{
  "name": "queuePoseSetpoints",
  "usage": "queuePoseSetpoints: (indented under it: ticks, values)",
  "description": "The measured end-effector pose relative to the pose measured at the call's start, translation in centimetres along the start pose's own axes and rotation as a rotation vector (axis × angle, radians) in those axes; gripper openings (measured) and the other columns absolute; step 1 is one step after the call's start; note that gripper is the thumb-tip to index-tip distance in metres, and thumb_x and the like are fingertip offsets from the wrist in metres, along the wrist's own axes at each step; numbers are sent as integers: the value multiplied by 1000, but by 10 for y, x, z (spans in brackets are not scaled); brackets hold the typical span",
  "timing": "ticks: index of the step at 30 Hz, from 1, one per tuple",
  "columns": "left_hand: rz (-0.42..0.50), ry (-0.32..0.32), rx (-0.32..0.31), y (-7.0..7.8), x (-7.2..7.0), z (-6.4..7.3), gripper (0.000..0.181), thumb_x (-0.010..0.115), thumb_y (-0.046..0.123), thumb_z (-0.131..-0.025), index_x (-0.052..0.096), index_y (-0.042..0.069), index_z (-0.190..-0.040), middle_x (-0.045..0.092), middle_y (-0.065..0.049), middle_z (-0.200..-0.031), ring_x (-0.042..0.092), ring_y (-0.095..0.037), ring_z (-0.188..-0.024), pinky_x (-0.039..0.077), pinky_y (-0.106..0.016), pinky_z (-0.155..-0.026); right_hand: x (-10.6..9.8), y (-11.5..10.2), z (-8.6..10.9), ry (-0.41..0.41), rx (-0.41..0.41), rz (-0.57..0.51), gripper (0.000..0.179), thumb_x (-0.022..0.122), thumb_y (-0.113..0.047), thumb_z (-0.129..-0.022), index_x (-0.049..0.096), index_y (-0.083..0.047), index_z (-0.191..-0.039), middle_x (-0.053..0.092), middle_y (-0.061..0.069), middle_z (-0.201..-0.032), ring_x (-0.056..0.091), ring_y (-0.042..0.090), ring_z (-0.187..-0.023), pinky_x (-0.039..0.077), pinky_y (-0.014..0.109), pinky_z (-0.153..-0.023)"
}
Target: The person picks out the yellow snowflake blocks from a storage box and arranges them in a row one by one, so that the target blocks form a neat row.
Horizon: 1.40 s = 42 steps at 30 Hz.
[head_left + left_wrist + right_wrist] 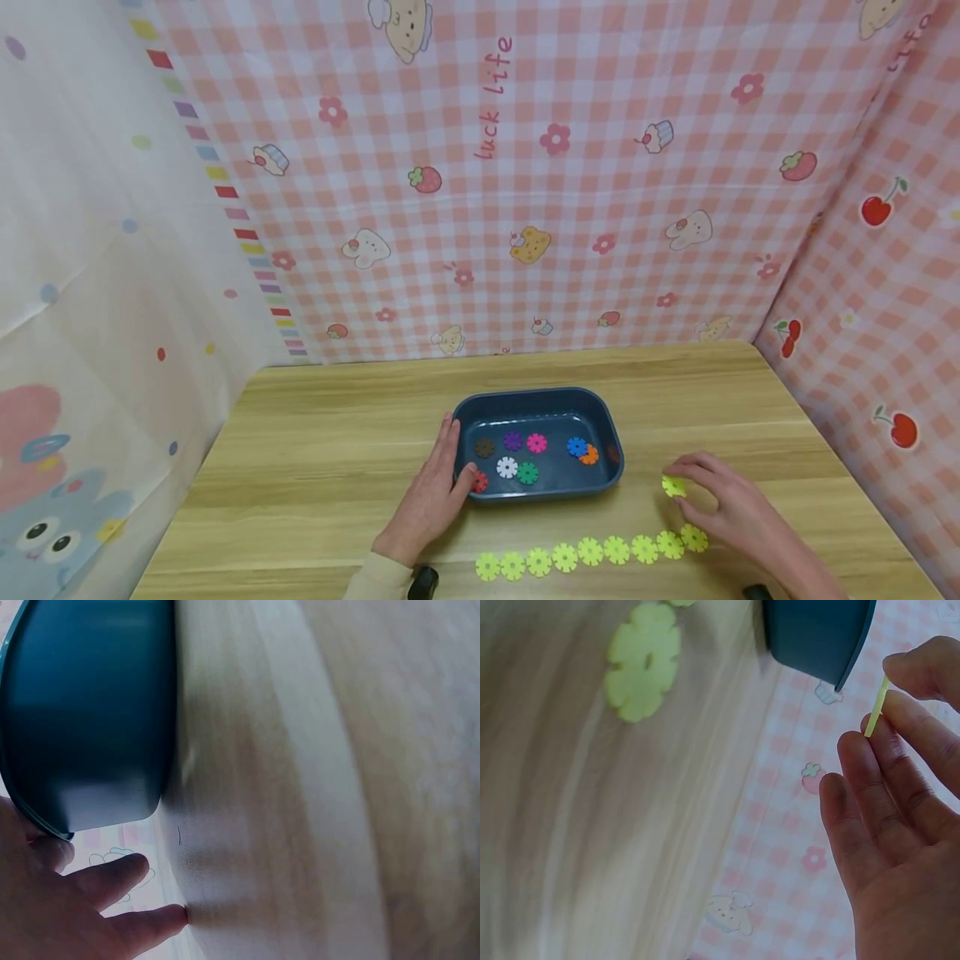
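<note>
A dark blue tray [538, 497] holds several notched plastic discs in different colours, among them a white disc [507, 467] and a green disc [528, 473]. My left hand [426, 498] holds the tray's left end, thumb over the rim near the red disc [480, 482] and fingers along the outer wall. In the left wrist view some of its fingers spread away from the tray [90, 712]. Right of the tray, my right hand [720, 497] pinches a yellow disc [672, 486] above the table; the right wrist view shows this disc [877, 709] edge-on between thumb and fingers.
Along the table's [337, 467] near side runs a row of several yellow discs [589, 551], its right end close to my right hand. A blue disc [576, 447] overlaps an orange disc [590, 455] inside the tray. Checked cloth [525, 192] stands behind the table.
</note>
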<state>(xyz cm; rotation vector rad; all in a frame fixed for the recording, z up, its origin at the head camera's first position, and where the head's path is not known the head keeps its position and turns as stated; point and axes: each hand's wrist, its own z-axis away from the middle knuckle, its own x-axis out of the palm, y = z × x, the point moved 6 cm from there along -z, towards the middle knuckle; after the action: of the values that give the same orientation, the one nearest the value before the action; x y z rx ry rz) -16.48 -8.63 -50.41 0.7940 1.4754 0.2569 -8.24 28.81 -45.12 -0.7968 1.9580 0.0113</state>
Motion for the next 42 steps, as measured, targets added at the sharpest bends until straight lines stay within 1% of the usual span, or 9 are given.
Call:
queuePoseSetpoints:
  ticks: [4,11,18,22,25,29,34,39,42]
  values:
    - [-3,3,5,0,0,0,71,50,34,-110,18,4,-165,10,-14,-173,26,-35,-154,33,-58,-119,-2,4,7,30,-6,-9,49,91,5,-64,77,-12,-108,68,-2,-110,65,12,-93,42,4,-84]
    - [-1,0,10,0,1,1,71,49,34,-110,17,4,-166,8,-11,-174,25,-34,-155,32,-58,-119,-4,12,20,65,10,-1,51,90,7,-60,77,-9,-107,67,-3,-106,65,10,-91,42,4,-82]
    - [3,5,12,0,1,1,70,48,34,-111,17,4,-166,8,-10,-174,25,-34,-155,31,-58,-119,-4,19,32,72,47,24,51,92,6,-59,77,-10,-106,69,-2,-105,66,11,-93,38,0,-88]
    - [1,2,11,-1,2,1,70,48,34,-111,17,4,-166,8,-10,-174,24,-34,-155,32,-59,-119,-3,23,38,29,113,28,47,92,3,-64,77,-12,-106,68,-4,-105,65,9,-94,41,3,-84]
    - [-1,1,10,-1,2,1,70,48,34,-111,17,4,-166,8,-10,-174,24,-34,-155,31,-59,-119,-2,25,43,-6,171,51,44,93,0,-67,78,-13,-106,67,-6,-105,64,8,-93,52,16,-78]
    - [-3,-1,6,0,1,1,70,48,35,-111,17,4,-166,8,-10,-174,24,-34,-155,31,-58,-120,-3,29,49,-38,206,77,42,92,-3,-69,78,-14,-107,67,-6,-105,64,8,-93,58,31,-73]
    - [-6,4,11,0,1,1,70,48,34,-111,17,4,-166,8,-10,-174,22,-32,-156,30,-55,-121,-2,38,58,-96,246,70,40,92,-7,-70,77,-16,-106,69,-6,-105,65,8,-94,57,31,-74]
    - [-8,12,18,1,0,2,71,49,34,-110,18,4,-166,10,-11,-174,18,-32,-157,28,-53,-122,3,51,64,-259,363,10,34,89,-13,-79,76,-14,-110,69,-4,-109,63,5,-93,57,29,-75]
    - [-7,13,19,1,-1,2,70,49,34,-110,18,4,-165,10,-11,-174,18,-33,-157,27,-54,-122,4,55,66,-321,400,-16,34,87,-14,-81,75,-13,-113,69,-4,-109,61,2,-92,57,27,-75]
